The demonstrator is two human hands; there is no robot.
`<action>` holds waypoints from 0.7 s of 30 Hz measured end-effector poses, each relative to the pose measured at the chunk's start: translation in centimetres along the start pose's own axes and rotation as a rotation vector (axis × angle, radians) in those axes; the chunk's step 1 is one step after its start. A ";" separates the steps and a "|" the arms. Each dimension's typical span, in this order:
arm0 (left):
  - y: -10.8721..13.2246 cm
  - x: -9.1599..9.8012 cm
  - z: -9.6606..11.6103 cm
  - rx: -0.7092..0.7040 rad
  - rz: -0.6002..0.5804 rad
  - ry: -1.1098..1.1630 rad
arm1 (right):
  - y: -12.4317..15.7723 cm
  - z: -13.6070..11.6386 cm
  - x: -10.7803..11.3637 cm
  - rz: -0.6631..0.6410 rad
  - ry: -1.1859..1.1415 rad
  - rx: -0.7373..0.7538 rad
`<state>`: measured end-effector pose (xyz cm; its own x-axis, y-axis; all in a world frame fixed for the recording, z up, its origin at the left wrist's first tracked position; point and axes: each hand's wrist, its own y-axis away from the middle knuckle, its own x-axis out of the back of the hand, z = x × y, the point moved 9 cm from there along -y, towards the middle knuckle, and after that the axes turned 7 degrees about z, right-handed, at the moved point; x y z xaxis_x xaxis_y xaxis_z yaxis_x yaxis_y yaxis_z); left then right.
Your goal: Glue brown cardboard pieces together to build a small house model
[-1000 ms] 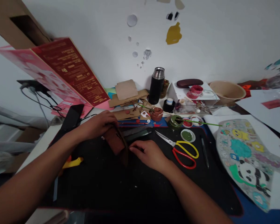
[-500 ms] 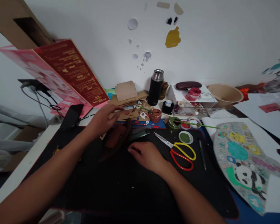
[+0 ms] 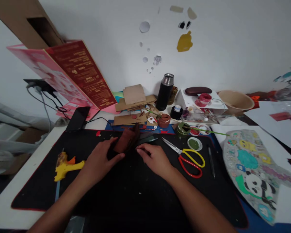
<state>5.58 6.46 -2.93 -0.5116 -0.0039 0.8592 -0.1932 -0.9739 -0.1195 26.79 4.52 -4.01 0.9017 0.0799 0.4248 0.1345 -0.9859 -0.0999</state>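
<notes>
My left hand [image 3: 102,158] is closed around the near left side of a brown painted cardboard piece [image 3: 127,139] that stands on the black mat [image 3: 126,191]. Just right of that piece rests my right hand [image 3: 154,156], fingers curled and fingertips down on the mat beside its base. A dark green strip [image 3: 147,139] lies right behind my right fingers. What my right fingers pinch, if anything, is hidden.
Red and yellow scissors [image 3: 188,156] lie right of my right hand, with a pen [image 3: 211,156] and a green paint dish [image 3: 195,143] beyond. A yellow glue gun [image 3: 66,164] lies at the left. Cardboard scraps [image 3: 133,100], a black flask [image 3: 165,92], paint pots and a painted panda sheet [image 3: 252,168] crowd the back and right.
My left hand came back from the cardboard scraps at the rear and took hold of the brown piece from its near left side. The right hand barely moved. The glue gun is uncovered.
</notes>
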 end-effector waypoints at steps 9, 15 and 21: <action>-1.5 0.1 0.3 -0.088 -0.076 0.115 | -1.0 1.5 0.2 0.103 -0.286 -0.160; -2.5 0.6 0.2 -0.191 -0.122 0.125 | -2.2 0.5 1.2 0.123 -0.174 -0.110; -3.1 0.6 0.5 -0.195 -0.166 0.186 | -2.6 0.5 0.5 0.026 -0.058 -0.119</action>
<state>6.32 9.32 -1.79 -0.6004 0.2101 0.7716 -0.4346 -0.8957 -0.0943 27.15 7.21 -4.00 0.9271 0.0595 0.3700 0.0645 -0.9979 -0.0010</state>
